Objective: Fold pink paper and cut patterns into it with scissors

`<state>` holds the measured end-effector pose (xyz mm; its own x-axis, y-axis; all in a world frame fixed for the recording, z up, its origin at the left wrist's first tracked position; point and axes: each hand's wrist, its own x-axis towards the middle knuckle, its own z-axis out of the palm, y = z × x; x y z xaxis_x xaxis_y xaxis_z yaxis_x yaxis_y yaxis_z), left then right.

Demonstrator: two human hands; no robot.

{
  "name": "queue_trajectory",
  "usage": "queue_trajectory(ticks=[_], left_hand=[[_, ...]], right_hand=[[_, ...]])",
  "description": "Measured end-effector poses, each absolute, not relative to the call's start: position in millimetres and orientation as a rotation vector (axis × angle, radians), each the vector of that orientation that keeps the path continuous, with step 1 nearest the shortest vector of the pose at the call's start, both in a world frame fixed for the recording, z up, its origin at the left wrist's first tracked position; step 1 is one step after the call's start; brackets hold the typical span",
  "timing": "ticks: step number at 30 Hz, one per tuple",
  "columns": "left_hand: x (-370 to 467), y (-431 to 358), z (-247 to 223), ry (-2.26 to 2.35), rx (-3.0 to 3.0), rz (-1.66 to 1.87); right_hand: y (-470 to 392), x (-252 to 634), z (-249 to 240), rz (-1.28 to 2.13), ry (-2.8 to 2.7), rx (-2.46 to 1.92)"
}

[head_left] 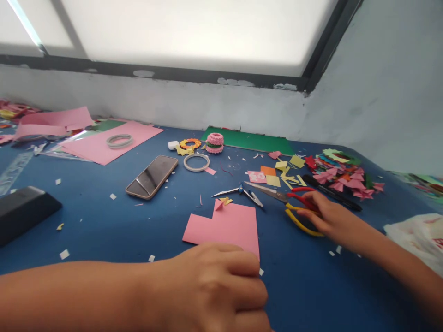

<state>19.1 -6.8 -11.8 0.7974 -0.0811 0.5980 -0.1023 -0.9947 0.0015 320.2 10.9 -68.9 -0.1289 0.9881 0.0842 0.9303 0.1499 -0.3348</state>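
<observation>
My left hand [221, 288] is closed at the front centre, its knuckles covering the lower edge of a pink sheet [230, 228] with a notched corner. Whatever its curled fingers hold is hidden from view. To the right, my right hand [321, 214] grips scissors [302, 210] with red and yellow handles; the blades point left. Just past the sheet lies a pair of small tweezers-like metal tools [241, 189] with a blue middle. A small folded pink piece [218, 205] and yellow scraps [226, 200] rest on the sheet's top edge.
Farther back are a phone [152, 177], a tape roll [196, 162], a pink ringed paper piece [215, 143] and a green sheet [249, 139]. Folded paper pieces [342, 173] and a black marker [332, 192] lie right, a dark block [26, 212] left, a plastic bag [418, 237] at far right.
</observation>
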Motion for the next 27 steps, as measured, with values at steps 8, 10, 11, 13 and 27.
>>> queue_trajectory(ticks=[8, 10, 11, 13, 27], left_hand=[[16.4, -4.8, -13.6, -0.355, 2.905, 0.843], [16.5, -4.2, -15.8, -0.413, 2.876, 0.822], [16.8, -4.0, -16.9, -0.437, 2.856, 0.825], [17.5, -3.7, -18.5, -0.488, 2.813, 0.829], [16.2, -5.6, -17.0, -0.544, 2.629, 0.688]], right_hand=[[-2.8, 310.1, -52.3, 0.173, -2.092, -1.656], [-6.5, 305.9, -53.5, 0.164, -2.099, -1.593], [-8.7, 303.3, -54.5, 0.151, -2.101, -1.563], [-13.8, 297.4, -56.9, 0.163, -2.124, -1.513], [-29.6, 272.6, -54.8, 0.557, -2.542, -1.387]])
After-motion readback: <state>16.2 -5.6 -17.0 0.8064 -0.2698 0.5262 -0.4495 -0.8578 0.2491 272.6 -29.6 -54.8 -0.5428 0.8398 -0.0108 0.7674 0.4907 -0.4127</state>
